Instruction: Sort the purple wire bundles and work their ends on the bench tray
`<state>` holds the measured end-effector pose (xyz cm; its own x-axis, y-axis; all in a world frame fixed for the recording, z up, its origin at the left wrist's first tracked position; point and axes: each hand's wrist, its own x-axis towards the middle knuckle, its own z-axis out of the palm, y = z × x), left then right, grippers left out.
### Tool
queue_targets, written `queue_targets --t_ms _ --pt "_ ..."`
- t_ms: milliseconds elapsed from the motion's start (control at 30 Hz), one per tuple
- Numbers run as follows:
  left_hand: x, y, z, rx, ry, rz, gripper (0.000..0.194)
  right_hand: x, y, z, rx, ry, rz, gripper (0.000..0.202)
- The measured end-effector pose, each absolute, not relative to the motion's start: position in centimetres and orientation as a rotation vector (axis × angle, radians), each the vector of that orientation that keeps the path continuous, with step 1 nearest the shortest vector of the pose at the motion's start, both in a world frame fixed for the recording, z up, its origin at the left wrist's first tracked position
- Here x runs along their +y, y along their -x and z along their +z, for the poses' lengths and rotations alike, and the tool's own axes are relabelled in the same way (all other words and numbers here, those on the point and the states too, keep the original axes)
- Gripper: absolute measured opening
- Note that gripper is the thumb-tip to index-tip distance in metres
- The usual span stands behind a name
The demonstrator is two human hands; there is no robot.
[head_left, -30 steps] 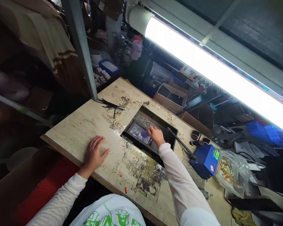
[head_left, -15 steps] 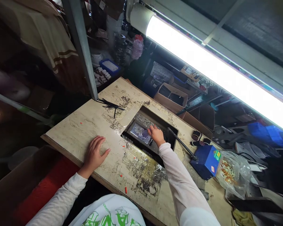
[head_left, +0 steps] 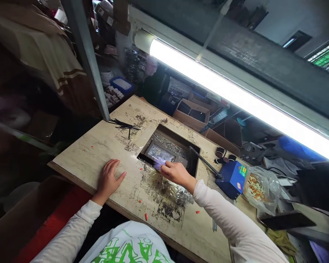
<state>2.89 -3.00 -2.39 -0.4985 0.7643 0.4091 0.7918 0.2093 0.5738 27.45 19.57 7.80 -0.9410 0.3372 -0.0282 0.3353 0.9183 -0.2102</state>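
Observation:
My right hand (head_left: 177,173) is closed on a purple brush (head_left: 159,163), its fanned bristles at the near edge of a recessed opening (head_left: 179,133) in the tabletop. Most of the brush's handle is hidden by the fingers. Inside the opening lies a dark-framed rectangular pan (head_left: 160,151) with a shiny surface. Thin metallic scraps (head_left: 174,146) are scattered behind and beside it. My left hand (head_left: 109,179) rests flat on the wooden table (head_left: 82,157), fingers spread, holding nothing.
A dark rod (head_left: 205,160) slants from the opening to a blue box (head_left: 231,179). Right of that sits a plastic bag (head_left: 259,188) of small pieces. Black strips (head_left: 124,125) lie near the metal post (head_left: 91,69). A lit tube lamp (head_left: 222,84) hangs over the table.
My right hand has moved with the purple brush from over the pan toward the opening's near edge. My left hand stays in place. The camera view has shifted, revealing more above the lamp.

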Motion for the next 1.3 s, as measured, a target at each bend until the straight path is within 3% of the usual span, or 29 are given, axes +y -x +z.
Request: queue_targets --t_ms 100,200,267,333,400,467,567,700,867,1100,1300 --pt "-3.0 -3.7 -1.8 -2.424 1.520 -1.344 0.046 20.1 -27.6 8.5 -2.922 0.592 0.290 0.036" --pt "-2.2 -6.7 -0.1 -2.599 1.527 -1.725 0.038 19.5 -27.8 8.7 -2.581 0.754 0.297 0.031" --pt "-0.9 -9.6 1.5 -2.832 1.582 -2.220 0.041 17.7 -27.4 8.0 -2.310 0.792 0.410 0.025" --pt "0.7 -12.1 3.2 -2.870 1.332 -3.041 0.054 14.9 -26.7 6.6 -2.026 0.846 0.526 0.021" --pt "2.2 -13.7 4.8 -2.454 0.665 -3.780 0.059 11.6 -25.9 4.9 -1.801 0.893 0.643 0.020" --pt "2.9 -14.0 6.1 -2.056 0.132 -4.012 0.055 8.5 -25.4 3.3 -1.690 0.905 0.786 0.021" --pt "2.4 -12.8 7.0 -2.138 0.109 -3.805 0.047 5.5 -25.6 1.6 -1.654 0.902 1.052 0.028" --pt "0.6 -10.3 6.1 -2.715 0.859 -3.002 0.040 5.0 -26.7 0.5 -1.541 1.014 1.342 0.039" --pt "-0.4 -8.0 2.9 -2.810 1.575 -2.315 0.045 5.4 -27.3 0.6 -1.637 1.110 1.341 0.039" --pt "0.1 -6.6 1.9 -2.787 1.710 -2.263 0.052 4.1 -27.0 -0.2 -1.886 1.109 1.139 0.033" --pt "0.5 -10.6 4.0 -2.910 1.455 -2.317 0.036 2.8 -23.9 0.0 -1.975 0.927 1.022 0.047"
